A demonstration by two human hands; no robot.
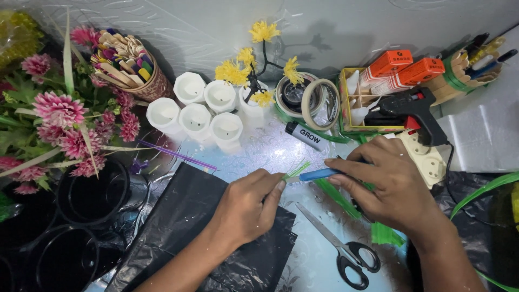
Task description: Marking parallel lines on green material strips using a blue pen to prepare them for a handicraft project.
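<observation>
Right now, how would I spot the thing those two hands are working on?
Start at the black glue gun at the upper right, then drop down-left to the right hand. It pinches a thin blue straw whose left tip meets the left hand. Unlike the purple straw lying loose nearby, it sprouts a green fringe.

I see open worktop [259, 148] between my hands and the white cups [195, 111]; scissors [340, 249] lie below, black pots [92, 194] crowd left, glue gun [413, 111] blocks right.
</observation>
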